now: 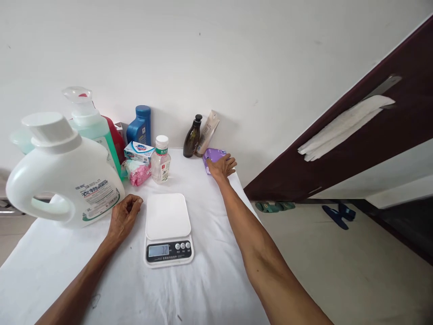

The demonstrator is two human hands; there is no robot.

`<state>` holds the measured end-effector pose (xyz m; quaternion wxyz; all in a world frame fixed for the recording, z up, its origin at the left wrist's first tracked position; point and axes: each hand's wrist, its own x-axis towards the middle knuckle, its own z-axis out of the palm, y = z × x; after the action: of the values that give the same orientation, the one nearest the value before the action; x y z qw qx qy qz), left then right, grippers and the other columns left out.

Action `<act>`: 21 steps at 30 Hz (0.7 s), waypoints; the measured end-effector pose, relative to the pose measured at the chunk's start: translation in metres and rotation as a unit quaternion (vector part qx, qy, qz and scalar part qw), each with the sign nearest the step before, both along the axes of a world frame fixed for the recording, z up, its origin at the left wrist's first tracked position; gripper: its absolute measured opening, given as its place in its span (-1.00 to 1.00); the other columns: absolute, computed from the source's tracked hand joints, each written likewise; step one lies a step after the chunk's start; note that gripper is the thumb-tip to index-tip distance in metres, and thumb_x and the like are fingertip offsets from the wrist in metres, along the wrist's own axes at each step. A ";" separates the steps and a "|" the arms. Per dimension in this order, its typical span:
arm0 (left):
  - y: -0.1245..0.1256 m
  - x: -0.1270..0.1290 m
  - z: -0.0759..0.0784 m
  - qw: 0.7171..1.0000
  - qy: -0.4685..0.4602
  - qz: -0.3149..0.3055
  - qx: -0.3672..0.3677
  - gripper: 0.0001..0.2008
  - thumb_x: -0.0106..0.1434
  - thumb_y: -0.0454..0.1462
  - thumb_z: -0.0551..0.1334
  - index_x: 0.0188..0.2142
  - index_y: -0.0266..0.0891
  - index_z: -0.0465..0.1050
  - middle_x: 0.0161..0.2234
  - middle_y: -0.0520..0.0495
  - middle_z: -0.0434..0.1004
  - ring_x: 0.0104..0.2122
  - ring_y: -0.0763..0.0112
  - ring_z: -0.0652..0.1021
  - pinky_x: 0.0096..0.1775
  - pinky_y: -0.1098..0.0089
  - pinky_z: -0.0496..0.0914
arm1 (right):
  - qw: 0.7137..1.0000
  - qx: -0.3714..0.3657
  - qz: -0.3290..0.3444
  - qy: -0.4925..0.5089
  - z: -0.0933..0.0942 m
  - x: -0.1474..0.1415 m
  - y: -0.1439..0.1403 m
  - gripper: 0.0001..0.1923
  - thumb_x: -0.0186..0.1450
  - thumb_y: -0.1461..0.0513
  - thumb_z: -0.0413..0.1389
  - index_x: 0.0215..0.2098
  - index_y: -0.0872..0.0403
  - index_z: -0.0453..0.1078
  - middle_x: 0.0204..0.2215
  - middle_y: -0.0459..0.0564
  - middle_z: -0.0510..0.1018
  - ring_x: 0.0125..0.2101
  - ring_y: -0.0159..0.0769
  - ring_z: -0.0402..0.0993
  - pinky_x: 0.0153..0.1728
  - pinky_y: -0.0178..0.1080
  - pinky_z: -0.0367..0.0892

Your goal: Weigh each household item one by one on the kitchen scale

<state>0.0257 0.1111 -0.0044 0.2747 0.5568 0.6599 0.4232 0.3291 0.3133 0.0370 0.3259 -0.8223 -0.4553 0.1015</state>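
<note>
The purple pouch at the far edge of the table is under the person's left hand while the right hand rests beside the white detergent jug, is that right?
Not quite: the hands are swapped. In the head view, the right hand lies on the purple pouch, while the left hand rests beside the white detergent jug.

The table cover point(216, 280) is plain white. The scale point(168, 229) has a white platform and a black control strip with a pale grey display. The large detergent jug point(64, 174) is white with a green-trimmed label. The spray bottle point(89, 122) holds mint-green liquid. The packet point(213, 156) under the right hand point(223, 166) is purple. The small bottle point(161, 160) is clear with a white cap. The pump bottle point(192, 136) is dark brown.
</note>
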 end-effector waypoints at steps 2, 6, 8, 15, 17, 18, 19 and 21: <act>0.001 0.000 -0.001 1.000 -0.005 -0.001 -0.005 -0.64 0.28 0.03 0.16 -0.36 -0.22 0.46 -0.53 0.06 0.40 -0.53 0.42 0.35 -0.40 0.39 0.24 | 1.000 0.005 0.002 0.000 -0.006 0.001 0.004 -0.15 0.18 0.04 0.24 0.31 0.15 0.03 0.31 0.39 0.10 0.32 0.23 -0.01 0.27 0.23 0.07; 0.002 0.000 -0.002 1.000 -0.006 -0.003 -0.005 -0.64 0.29 0.02 0.17 -0.36 -0.22 0.46 -0.53 0.06 0.40 -0.53 0.43 0.35 -0.41 0.39 0.23 | 1.000 0.002 0.020 0.005 -0.017 0.013 -0.009 0.14 0.02 -0.08 0.37 0.39 0.06 -0.07 0.40 0.38 -0.08 0.37 0.32 -0.09 0.26 0.27 0.11; 0.002 0.000 -0.003 1.000 -0.005 -0.005 -0.002 -0.65 0.29 0.02 0.17 -0.36 -0.22 0.46 -0.53 0.06 0.40 -0.53 0.43 0.35 -0.42 0.40 0.23 | 0.999 -0.002 0.032 0.010 -0.023 0.020 -0.020 0.22 -0.06 -0.05 0.43 0.40 0.09 -0.06 0.37 0.42 0.00 0.32 0.34 0.06 0.25 0.21 0.17; 0.000 0.000 -0.002 1.000 0.000 -0.003 -0.001 -0.65 0.29 0.01 0.17 -0.37 -0.22 0.46 -0.54 0.06 0.41 -0.53 0.43 0.35 -0.42 0.40 0.23 | 0.998 0.026 0.054 0.009 -0.033 0.034 -0.021 0.06 0.05 0.06 0.36 0.37 0.17 0.01 0.23 0.37 0.21 0.23 0.22 0.22 0.23 0.05 0.22; 0.000 0.001 -0.001 1.000 0.003 -0.001 -0.001 -0.65 0.29 0.01 0.17 -0.37 -0.22 0.46 -0.54 0.06 0.41 -0.53 0.42 0.34 -0.42 0.40 0.23 | 0.998 0.033 0.059 0.009 -0.034 0.034 -0.011 0.06 0.05 0.06 0.35 0.38 0.20 0.00 0.23 0.37 0.19 0.22 0.21 0.22 0.23 0.04 0.21; 0.001 0.001 -0.001 1.000 0.005 -0.001 -0.001 -0.65 0.29 0.01 0.17 -0.37 -0.22 0.46 -0.54 0.05 0.41 -0.53 0.42 0.34 -0.42 0.39 0.23 | 0.997 0.035 0.061 0.010 -0.035 0.033 -0.005 0.06 0.05 0.07 0.35 0.39 0.20 -0.01 0.23 0.37 0.18 0.22 0.20 0.22 0.23 0.04 0.20; 0.001 0.001 -0.001 1.000 0.008 -0.001 -0.001 -0.65 0.29 0.01 0.17 -0.38 -0.22 0.46 -0.54 0.05 0.41 -0.53 0.42 0.34 -0.42 0.39 0.23 | 0.997 0.036 0.063 0.011 -0.036 0.033 0.001 0.07 0.06 0.07 0.34 0.39 0.19 -0.01 0.23 0.35 0.18 0.22 0.18 0.22 0.24 0.03 0.20; 0.001 0.002 0.000 1.000 0.010 -0.003 0.000 -0.66 0.29 0.00 0.17 -0.37 -0.22 0.47 -0.54 0.05 0.41 -0.53 0.42 0.34 -0.42 0.40 0.23 | 0.997 0.035 0.063 0.011 -0.038 0.034 0.012 0.07 0.06 0.06 0.34 0.40 0.17 -0.03 0.24 0.34 0.18 0.23 0.15 0.22 0.24 0.02 0.20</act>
<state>0.0275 0.1123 -0.0047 0.2690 0.5633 0.6608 0.4167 0.3631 0.3251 -0.0015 0.3525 -0.7789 -0.5059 0.1147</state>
